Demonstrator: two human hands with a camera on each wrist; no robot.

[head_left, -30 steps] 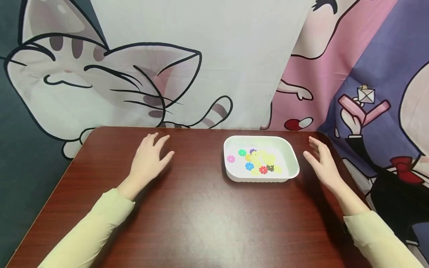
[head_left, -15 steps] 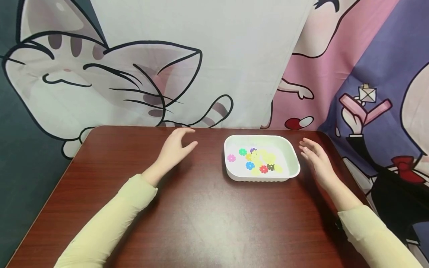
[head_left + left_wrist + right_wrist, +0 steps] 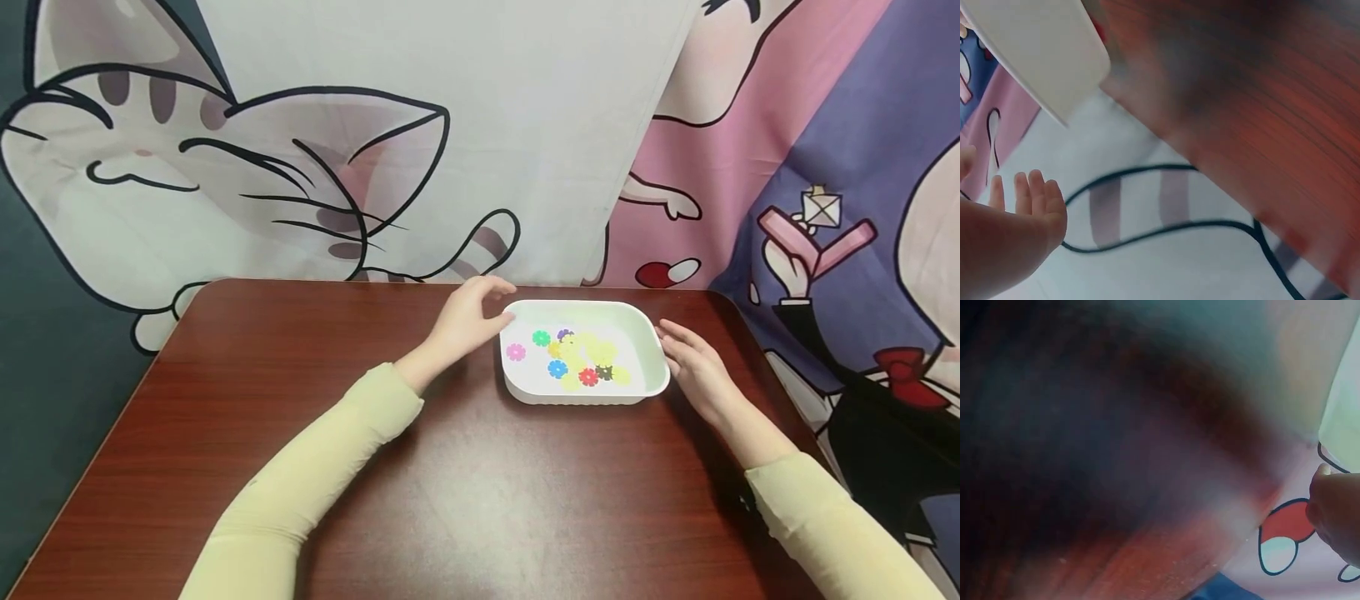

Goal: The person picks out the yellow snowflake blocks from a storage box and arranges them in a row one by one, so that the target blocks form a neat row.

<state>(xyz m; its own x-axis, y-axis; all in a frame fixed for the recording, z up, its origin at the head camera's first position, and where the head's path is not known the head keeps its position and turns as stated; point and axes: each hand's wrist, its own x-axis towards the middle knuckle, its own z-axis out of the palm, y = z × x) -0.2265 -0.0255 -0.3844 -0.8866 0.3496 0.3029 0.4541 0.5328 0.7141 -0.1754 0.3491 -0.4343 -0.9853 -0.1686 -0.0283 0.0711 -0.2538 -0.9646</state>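
A shallow white plastic tray (image 3: 643, 343) stands on the table at right of centre in the head view. Small flower-shaped pieces in several colours lie in it, among them a pink piece (image 3: 515, 352), a blue piece (image 3: 557, 369) and a red piece (image 3: 588, 377). My left hand (image 3: 468, 319) is at the tray's left end, thumb by the rim, fingers spread and slightly bent. At the opposite end, the fingers of my right hand (image 3: 697, 372) reach the outer wall; whether they touch it I cannot tell. Neither hand grips anything.
The brown wood-grain table (image 3: 450, 500) has its far edge just behind the tray. Behind it hangs a printed cloth (image 3: 555, 125) with cartoon figures. In the left wrist view, the tray's wall (image 3: 1041, 56) is close above the fingers.
My left hand has moved right across the table up to the tray's left end. The right hand has shifted slightly left towards the tray's right end. The tray stays in place.
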